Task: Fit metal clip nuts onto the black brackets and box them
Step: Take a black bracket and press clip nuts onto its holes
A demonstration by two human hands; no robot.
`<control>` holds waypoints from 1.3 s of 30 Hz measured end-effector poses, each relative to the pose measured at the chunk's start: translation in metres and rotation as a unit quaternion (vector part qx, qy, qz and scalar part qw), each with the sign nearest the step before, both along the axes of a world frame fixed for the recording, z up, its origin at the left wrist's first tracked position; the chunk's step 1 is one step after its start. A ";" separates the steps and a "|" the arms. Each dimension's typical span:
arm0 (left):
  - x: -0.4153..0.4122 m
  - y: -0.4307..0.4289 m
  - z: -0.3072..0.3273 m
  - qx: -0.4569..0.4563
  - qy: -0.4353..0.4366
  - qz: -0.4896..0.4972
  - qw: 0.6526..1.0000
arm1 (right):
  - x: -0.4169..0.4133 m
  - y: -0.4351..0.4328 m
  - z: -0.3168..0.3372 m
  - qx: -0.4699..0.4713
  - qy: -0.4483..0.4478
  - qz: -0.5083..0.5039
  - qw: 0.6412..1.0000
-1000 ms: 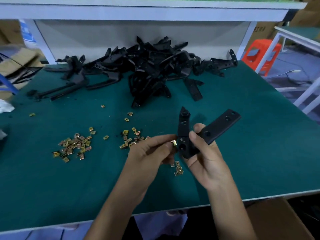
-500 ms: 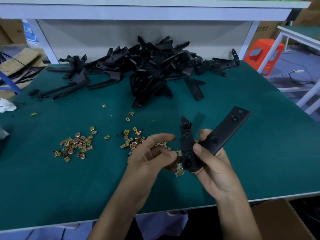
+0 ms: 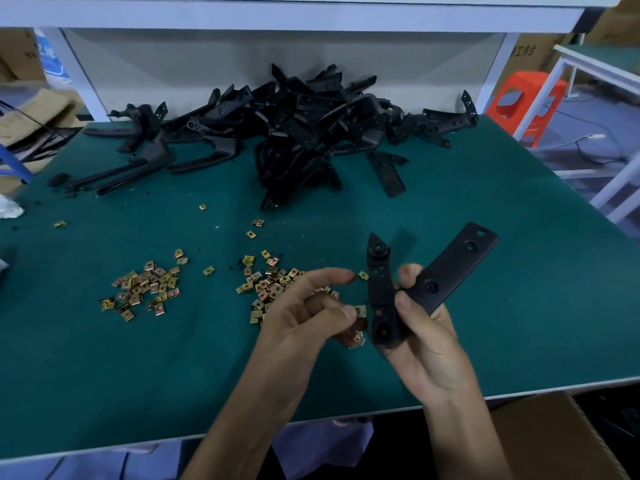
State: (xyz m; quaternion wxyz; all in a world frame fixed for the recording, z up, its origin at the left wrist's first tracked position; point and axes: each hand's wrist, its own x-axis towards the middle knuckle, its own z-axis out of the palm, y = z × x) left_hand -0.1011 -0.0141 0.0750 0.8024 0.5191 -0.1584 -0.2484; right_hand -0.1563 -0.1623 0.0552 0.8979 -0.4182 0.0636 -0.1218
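I see two bare hands over a green table (image 3: 519, 306). My right hand (image 3: 427, 344) is closed tight around a black bracket (image 3: 433, 287). The bracket is bent like a V. One arm of it stands almost straight up, and the other arm slants up and away to the right. My thumb presses on the front of the bracket, near the bend. The bracket is up in the air, just above the near part of the table.

My left hand (image 3: 304, 313) is right beside the bracket. Its fingers are curled, and the thumb and a fingertip pinch a small gold clip nut (image 3: 360, 310). The nut sits right at the left edge of the upright arm. I cannot tell if it is already pushed on or only touching. The pointer finger sticks out above it, free. So the two hands are close together, almost meeting at the bracket.

More clip nuts lie on the table. One heap (image 3: 266, 287) is just behind my left hand. Another heap (image 3: 143, 289) is farther to the left. A few single nuts lie between the heaps and the far side.

At the back of the table is a big pile of black brackets (image 3: 298, 133), all tangled up. It is well apart from my hands.

Down at the bottom right, below the table edge, I see the corner of a brown cardboard box (image 3: 554, 441). I cannot see inside it.

An orange stool (image 3: 526, 102) stands on the floor off to the right.
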 end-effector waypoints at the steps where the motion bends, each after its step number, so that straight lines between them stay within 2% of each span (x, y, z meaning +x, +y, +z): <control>1: 0.000 -0.001 -0.001 0.000 -0.001 0.002 1.000 | 0.000 -0.001 0.000 0.003 0.001 -0.003 1.000; 9: -0.002 -0.003 0.001 0.010 -0.007 -0.002 1.000 | -0.001 -0.003 -0.007 -0.018 0.011 -0.008 1.000; 15: -0.005 -0.005 -0.002 -0.014 0.029 0.014 0.999 | -0.003 -0.002 -0.008 -0.001 -0.009 -0.004 1.000; 22: -0.003 0.001 -0.005 -0.027 0.020 -0.034 0.999 | -0.004 0.001 -0.006 -0.016 -0.005 0.023 1.000; 27: 0.001 0.004 -0.007 0.046 -0.017 -0.037 0.998 | -0.006 -0.001 -0.009 -0.076 0.003 0.003 0.997; 30: 0.001 -0.002 -0.012 0.126 -0.082 -0.042 0.988 | -0.010 -0.002 -0.021 -0.108 0.023 -0.040 0.993; 33: 0.008 -0.013 -0.023 0.224 -0.150 -0.074 0.960 | -0.016 -0.010 -0.035 -0.146 0.052 -0.116 0.981; 36: 0.024 -0.032 -0.040 0.288 -0.241 -0.089 0.923 | -0.022 -0.025 -0.044 -0.116 0.060 -0.152 0.980; 37: 0.034 -0.042 -0.046 0.331 -0.309 -0.051 0.890 | -0.023 -0.030 -0.045 -0.098 0.061 -0.160 0.980; 39: 0.059 -0.062 -0.058 0.424 -0.455 0.042 0.782 | -0.023 -0.037 -0.046 -0.079 0.062 -0.169 0.981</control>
